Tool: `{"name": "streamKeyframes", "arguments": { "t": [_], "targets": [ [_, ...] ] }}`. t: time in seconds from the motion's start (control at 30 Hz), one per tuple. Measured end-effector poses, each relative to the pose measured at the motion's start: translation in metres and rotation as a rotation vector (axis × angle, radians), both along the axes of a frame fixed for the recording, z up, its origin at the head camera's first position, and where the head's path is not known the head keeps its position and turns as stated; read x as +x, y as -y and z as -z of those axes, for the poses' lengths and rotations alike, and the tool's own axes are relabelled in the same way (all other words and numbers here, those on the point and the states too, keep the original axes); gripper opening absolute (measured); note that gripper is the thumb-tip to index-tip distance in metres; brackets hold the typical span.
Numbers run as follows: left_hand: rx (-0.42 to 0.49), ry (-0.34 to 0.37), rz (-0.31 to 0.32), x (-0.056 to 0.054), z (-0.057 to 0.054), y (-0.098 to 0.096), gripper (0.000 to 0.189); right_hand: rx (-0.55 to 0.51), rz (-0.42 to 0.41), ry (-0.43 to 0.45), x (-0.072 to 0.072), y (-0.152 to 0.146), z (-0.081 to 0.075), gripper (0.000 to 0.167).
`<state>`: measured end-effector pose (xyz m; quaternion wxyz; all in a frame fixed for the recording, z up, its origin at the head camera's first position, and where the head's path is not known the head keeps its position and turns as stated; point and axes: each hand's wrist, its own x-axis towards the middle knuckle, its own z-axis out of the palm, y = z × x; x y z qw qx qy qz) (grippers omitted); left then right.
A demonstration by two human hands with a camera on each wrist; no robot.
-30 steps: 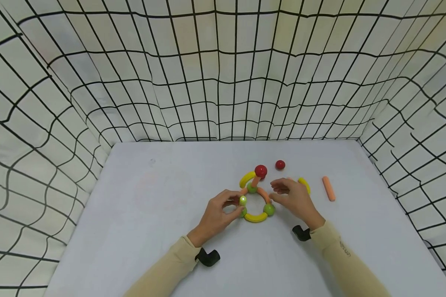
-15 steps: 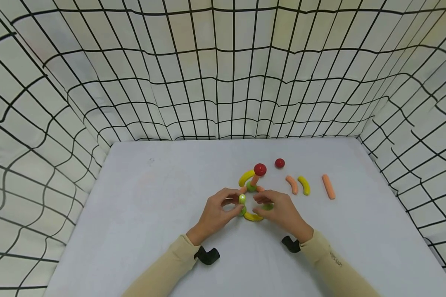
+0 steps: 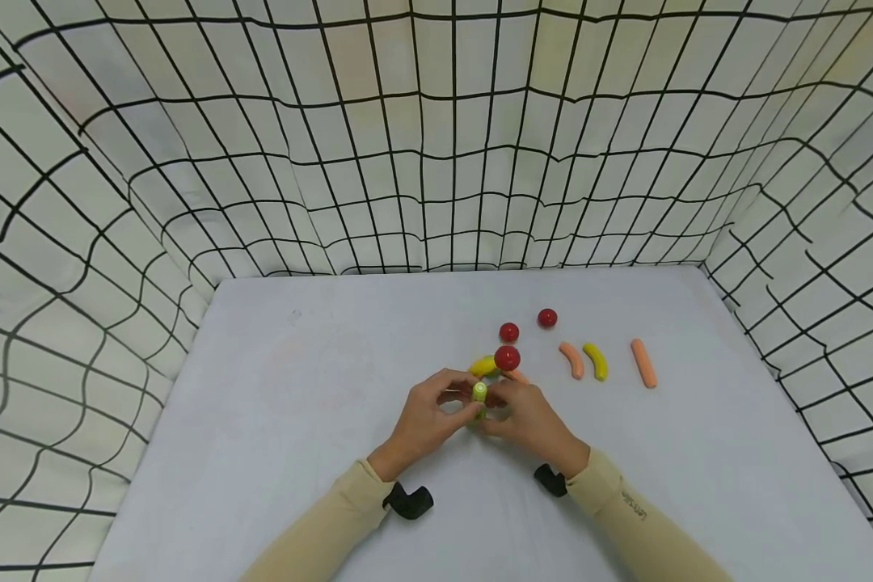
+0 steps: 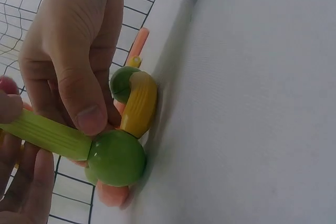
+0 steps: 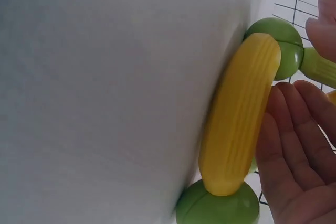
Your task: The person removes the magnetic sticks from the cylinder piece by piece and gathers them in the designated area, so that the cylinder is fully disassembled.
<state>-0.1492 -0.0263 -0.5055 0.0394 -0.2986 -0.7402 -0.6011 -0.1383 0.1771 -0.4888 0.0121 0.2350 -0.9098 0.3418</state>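
Note:
My left hand point(image 3: 428, 416) pinches a light green ribbed stick point(image 4: 50, 137) near its upper end. The stick's lower end meets a green ball point(image 4: 116, 158), which joins a curved yellow piece point(image 4: 140, 104). My right hand point(image 3: 531, 420) has come in from the right beside the same joint. Its thumb point(image 4: 92, 120) lies by the stick's foot, but whether its fingers grip anything is hidden. In the right wrist view those fingers point(image 5: 294, 129) lie beside the yellow piece. A red ball point(image 3: 507, 358) stands at the back of the ring, which my hands mostly cover.
Two loose red balls point(image 3: 547, 318) lie behind the ring. To the right are a curved coral piece point(image 3: 571, 360), a curved yellow piece point(image 3: 595, 361) and a straight coral stick point(image 3: 643, 363). A black-netted wall point(image 3: 451, 162) surrounds the white table point(image 3: 320, 339).
My right hand has moved left from beside the ring to the light green stick. The red ball at the ring's back has shifted toward me, exposing a loose red ball. My left hand keeps its pinch.

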Motion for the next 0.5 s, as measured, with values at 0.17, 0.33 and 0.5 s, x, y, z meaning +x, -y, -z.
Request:
{"name": "streamKeyframes", "arguments": {
  "t": [0.17, 0.33, 0.5],
  "targets": [
    [-0.013, 0.020, -0.051, 0.001, -0.001, -0.001, 0.033, 0.022, 0.011, -0.025, 0.001, -0.002, 0.003, 0.028],
    [-0.005, 0.029, -0.051, 0.000, -0.001, -0.002, 0.033, -0.006, 0.033, 0.001, -0.002, -0.005, -0.001, 0.027],
    [-0.013, 0.032, -0.037, 0.000, -0.002, -0.001, 0.034, 0.000, 0.024, 0.031, -0.006, -0.008, -0.010, 0.029]
  ]
}}
